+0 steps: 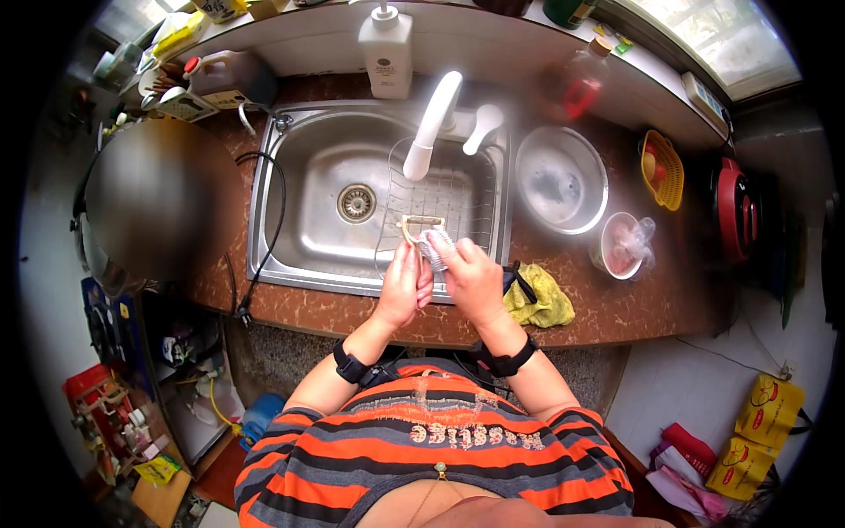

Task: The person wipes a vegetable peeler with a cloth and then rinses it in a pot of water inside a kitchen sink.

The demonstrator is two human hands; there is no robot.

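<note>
My left hand (401,284) grips a pale Y-shaped peeler (406,228) by its handle, its crossbar end pointing away from me. A whitish mesh scouring pad (434,249) is pinched in my right hand (474,277) and pressed against the peeler near the handle. Both hands are over the near right part of the stainless steel sink (317,198). Beneath them a wire rack (455,191) lies in the basin. The white faucet (432,125) points down just beyond the peeler; I cannot tell whether water runs.
Right of the sink are a metal basin (561,178), a white tub with a plastic bag (620,247), a yellow basket (662,170) and a yellow cloth (544,297). A pump bottle (386,53) stands behind. A black cord (280,218) crosses the sink's left rim.
</note>
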